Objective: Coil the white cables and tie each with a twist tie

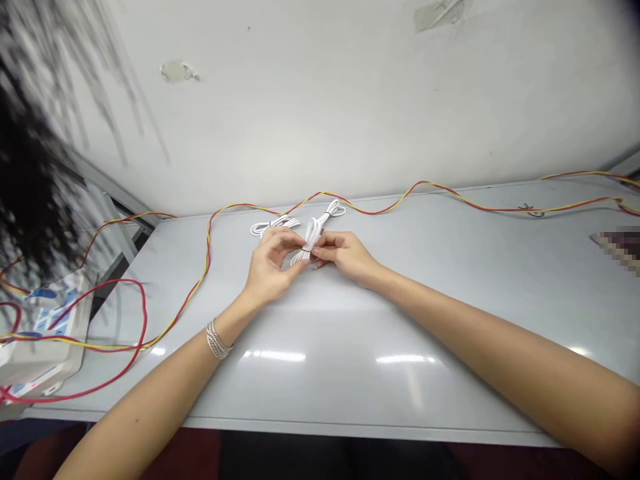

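A coiled white cable [313, 233], with a dark tie round its middle, is held up between both hands over the grey table. My left hand [275, 261] pinches it from the left with thumb and fingers. From the right, my right hand [344, 255] has its thumb and fingers closed at the dark tie. Two more white cable bundles lie behind the hands: one [273, 225] just beyond my left hand, another [334, 210] beyond the held coil, partly hidden by it.
A twisted red and yellow wire [383, 211] runs along the back of the grey table [330, 373] by the wall. On the left are a white power strip [65, 333] and a looped red cable [144, 313]. A blurred-out object [623, 248] lies far right.
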Available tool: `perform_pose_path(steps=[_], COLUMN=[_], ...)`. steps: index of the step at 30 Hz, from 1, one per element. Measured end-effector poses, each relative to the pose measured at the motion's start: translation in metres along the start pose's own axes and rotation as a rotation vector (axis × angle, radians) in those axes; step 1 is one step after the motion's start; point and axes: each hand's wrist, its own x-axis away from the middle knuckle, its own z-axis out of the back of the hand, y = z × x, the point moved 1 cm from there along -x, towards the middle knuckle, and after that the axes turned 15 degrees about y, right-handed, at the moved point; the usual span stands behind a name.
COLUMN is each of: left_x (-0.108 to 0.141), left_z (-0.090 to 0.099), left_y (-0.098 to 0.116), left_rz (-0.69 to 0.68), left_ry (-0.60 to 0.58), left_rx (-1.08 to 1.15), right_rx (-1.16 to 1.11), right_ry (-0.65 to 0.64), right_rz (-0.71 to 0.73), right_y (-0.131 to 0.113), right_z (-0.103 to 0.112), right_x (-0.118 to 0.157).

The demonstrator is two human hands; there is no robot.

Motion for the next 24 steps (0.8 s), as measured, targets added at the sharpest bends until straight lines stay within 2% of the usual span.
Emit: perform_pose_path(steps=[3, 9, 11, 16, 19, 21, 24], left_x=[0.001, -0.003, -0.007, -0.016, -0.018, -0.018, -0.018], left_z=[0.000, 0.008, 0.011, 0.019, 0.022, 0.022, 0.022], left_y=[-0.007, -0.007, -0.007, -0.015, -0.020, -0.022, -0.024], left_rz=[-0.023, -0.147, -0.102, 0.105, 0.175, 0.207, 0.235], left_ry=[-0.020, -0.012, 0.026, 0.228, 0.277, 0.281, 0.268], left_rx=[0.023, -0.333, -0.370, -0.578, -0.616, -0.622, -0.617], right_rx=[0.023, -0.051, -0.111, -0.269, -0.296, -0.224, -0.039], right_ry=[-0.002, 0.069, 0.140, 0.360, 0.461, 0.457, 0.367], right_rz=[-0.027, -0.088, -0.104, -0.141, -0.193, -0.222, -0.166], right_y=[-0.003, -0.009, -0.010, -0.012, -0.015, -0.016, -0.015], right_z=[0.001, -0.001, -0.001, 0.002, 0.003, 0.001, -0.004], right_x=[-0.001, 0.002, 0.002, -0.002, -0.003, -0.002, 0.002])
